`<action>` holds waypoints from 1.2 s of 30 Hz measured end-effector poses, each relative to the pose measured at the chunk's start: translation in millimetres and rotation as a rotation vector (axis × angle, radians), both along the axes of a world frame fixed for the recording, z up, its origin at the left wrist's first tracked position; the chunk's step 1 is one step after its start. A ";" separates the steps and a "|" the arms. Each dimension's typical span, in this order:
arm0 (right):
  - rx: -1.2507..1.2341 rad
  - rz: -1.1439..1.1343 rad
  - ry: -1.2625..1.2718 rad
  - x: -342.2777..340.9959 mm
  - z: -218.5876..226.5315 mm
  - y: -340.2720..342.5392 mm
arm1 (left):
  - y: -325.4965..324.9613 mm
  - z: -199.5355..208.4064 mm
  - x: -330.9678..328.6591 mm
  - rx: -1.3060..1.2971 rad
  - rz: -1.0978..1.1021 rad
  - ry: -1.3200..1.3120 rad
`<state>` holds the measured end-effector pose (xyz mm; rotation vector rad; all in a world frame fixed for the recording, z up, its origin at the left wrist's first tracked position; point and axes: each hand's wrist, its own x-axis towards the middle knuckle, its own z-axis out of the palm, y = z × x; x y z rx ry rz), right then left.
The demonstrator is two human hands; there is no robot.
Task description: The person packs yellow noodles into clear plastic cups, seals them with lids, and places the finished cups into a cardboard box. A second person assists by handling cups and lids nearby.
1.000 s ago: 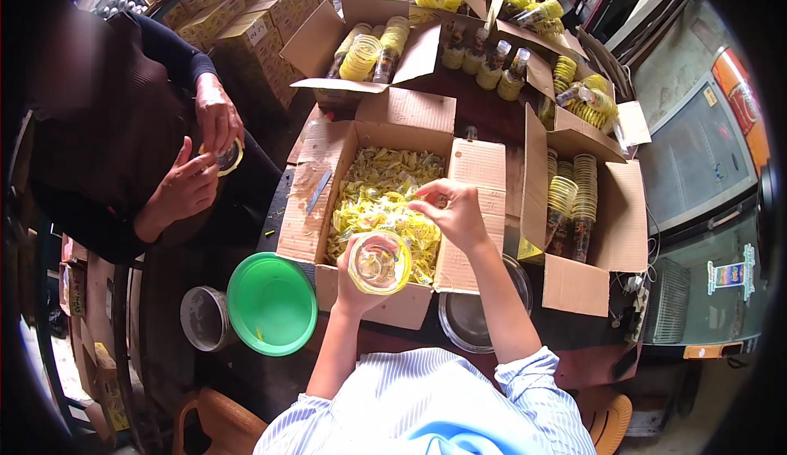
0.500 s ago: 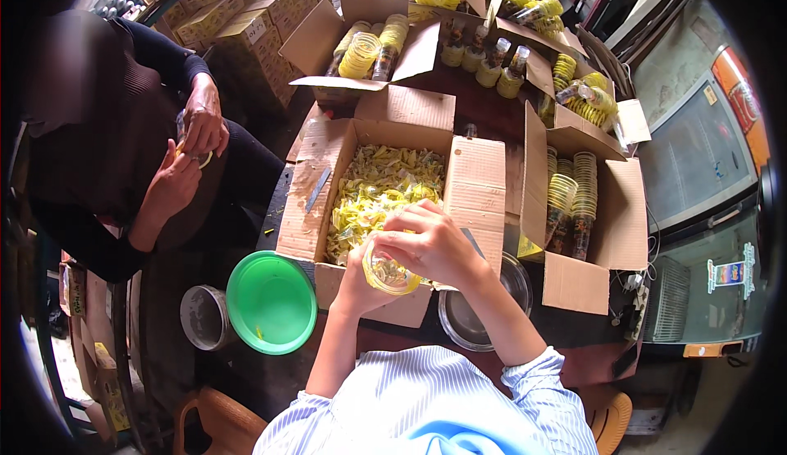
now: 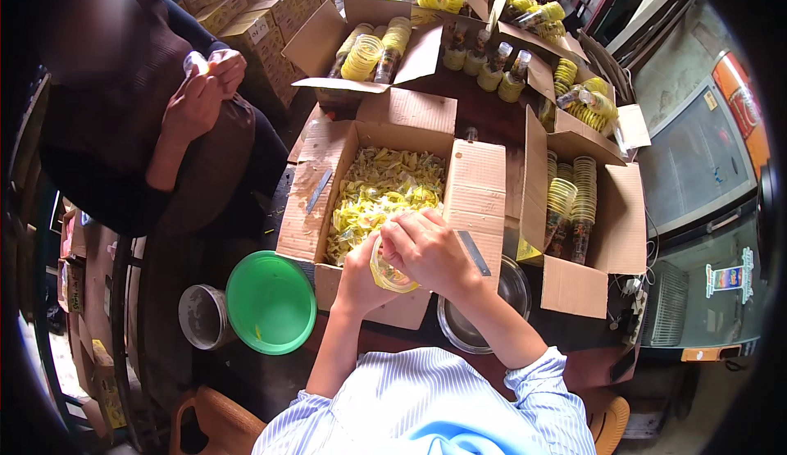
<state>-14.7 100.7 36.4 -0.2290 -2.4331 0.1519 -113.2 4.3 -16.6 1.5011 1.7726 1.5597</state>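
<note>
My left hand (image 3: pixel 361 280) is wrapped round the side of a clear plastic cup (image 3: pixel 393 276) with yellow on it, tilted so its round end faces me. Over the cup's upper part, my right hand (image 3: pixel 436 254) has its fingers bent and pressed together; what they pinch is hidden. Both hands are above the near edge of an open cardboard box (image 3: pixel 310 229). Inside the box lies a heap of yellow and clear plastic scraps (image 3: pixel 389 180). A dark flat metal strip (image 3: pixel 474 253) rests on the right flap, and another strip (image 3: pixel 319 190) on the left flap.
A green basin (image 3: pixel 270 303) and a grey tub (image 3: pixel 203 317) stand at my left, a round metal tray (image 3: pixel 512 307) under my right forearm. Boxes of stacked cups (image 3: pixel 582 209) stand at the right and behind. A co-worker's hands (image 3: pixel 201 94) hold a small item at the left.
My right hand has shifted slightly down and left over the cup, its fingers more bunched. The co-worker's hands have risen toward their chest.
</note>
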 end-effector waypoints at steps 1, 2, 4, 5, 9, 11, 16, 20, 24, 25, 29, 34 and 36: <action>-0.014 -0.035 -0.022 -0.1 -0.9 1.1 | -0.9 -2.8 -2.2 0.008 0.012 0.021; -0.027 -0.070 -0.044 -0.4 -2.4 3.7 | -3.0 -3.2 -4.5 0.065 0.026 0.018; -0.219 -0.116 -0.035 4.1 -1.0 15.3 | -7.6 5.7 -9.1 0.180 0.050 0.011; -0.399 -0.123 -0.003 11.6 0.9 26.4 | -9.8 8.9 -12.7 0.163 0.056 -0.002; -0.838 0.009 0.044 24.9 3.8 40.6 | -12.1 14.0 -17.1 0.107 0.101 0.016; -0.752 -0.049 0.007 22.6 0.0 40.4 | -8.9 13.9 -16.1 0.092 0.119 0.087; -0.727 -0.106 0.038 16.1 -10.0 30.8 | -7.9 3.1 -12.1 0.047 0.154 0.176; -0.635 -0.097 0.069 9.9 -11.8 12.9 | -4.5 -6.7 -6.7 -0.008 0.181 0.280; -0.614 -0.114 -0.009 4.7 -17.0 5.0 | -1.3 -14.7 -3.3 0.058 0.190 0.310; -0.617 -0.112 -0.035 4.2 -18.5 5.2 | -1.0 -14.3 -2.3 0.076 0.200 0.304; -0.529 -0.068 -0.081 6.3 -25.4 6.2 | -2.1 -2.8 -3.0 -0.106 0.154 0.165; -0.257 -0.140 -0.107 2.0 -28.2 4.3 | -0.5 5.2 -2.2 -0.193 0.113 0.178; -0.224 -0.056 -0.210 5.3 -23.0 10.5 | -2.8 4.3 -0.3 -0.157 0.093 0.139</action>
